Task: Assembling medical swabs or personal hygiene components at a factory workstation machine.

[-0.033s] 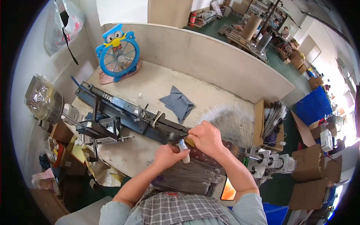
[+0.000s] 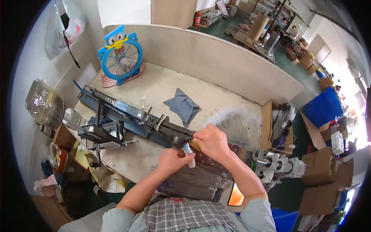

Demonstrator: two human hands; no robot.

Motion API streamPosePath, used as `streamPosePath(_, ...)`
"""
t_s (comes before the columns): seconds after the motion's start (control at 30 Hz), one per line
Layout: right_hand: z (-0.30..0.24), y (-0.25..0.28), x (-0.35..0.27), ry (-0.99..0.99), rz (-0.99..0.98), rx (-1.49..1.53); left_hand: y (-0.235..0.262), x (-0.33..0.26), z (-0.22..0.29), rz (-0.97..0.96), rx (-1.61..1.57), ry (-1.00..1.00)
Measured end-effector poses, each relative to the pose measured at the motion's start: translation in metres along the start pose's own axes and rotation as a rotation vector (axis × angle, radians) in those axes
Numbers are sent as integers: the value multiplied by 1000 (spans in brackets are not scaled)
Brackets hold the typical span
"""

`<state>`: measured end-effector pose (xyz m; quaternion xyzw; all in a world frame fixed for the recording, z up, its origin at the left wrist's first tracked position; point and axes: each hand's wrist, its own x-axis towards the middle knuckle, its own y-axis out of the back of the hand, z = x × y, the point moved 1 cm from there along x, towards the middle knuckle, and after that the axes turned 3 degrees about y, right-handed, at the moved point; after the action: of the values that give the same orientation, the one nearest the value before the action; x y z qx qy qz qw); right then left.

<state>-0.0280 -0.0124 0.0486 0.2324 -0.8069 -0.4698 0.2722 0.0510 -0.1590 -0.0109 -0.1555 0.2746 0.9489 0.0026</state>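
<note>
the left grip (image 2: 171,160) is closed on a whitish tube with a bluish part (image 2: 187,148), held slanted with the thumb across it, probably to steady it. the tube is above the near edge of the surface (image 2: 166,77), just beside the right end of the long blue-and-black steel fixture (image 2: 127,110). the right grip (image 2: 211,141) curls at that end; its fingertips are hidden, so i cannot tell whether it pinches anything. both elbows bend outward, seemingly so the two grips can meet there.

a bundle of thin grey wires (image 2: 197,181) lies below the grips at the near edge, likely for easy reach. white-tipped wires (image 2: 235,123) fan out toward the right edge, perhaps so they stay separate. the grey cloth (image 2: 182,107) sits behind the fixture; the blue cartoon-bird fan (image 2: 123,61) stands at the far left corner, facing the person.
</note>
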Motion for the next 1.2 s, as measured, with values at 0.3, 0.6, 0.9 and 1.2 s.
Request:
streamPosePath(0.3, 18, 26, -63, 102, 349, 56, -51, 3, -12, -25, -1060, 80)
streamPosePath(0.6, 32, -63, -57, 26, 176, 99, -25, 9, -28, 14, -198, -42)
streamPosePath(0.9, 22, -48, -53, 23, 1, 146, 82, -29, -137, 444, -1324, 395)
streamPosePath(1.2, 16, -25, -62, -37, -46, 209, 87, -24, -152, 459, -1455, 419)
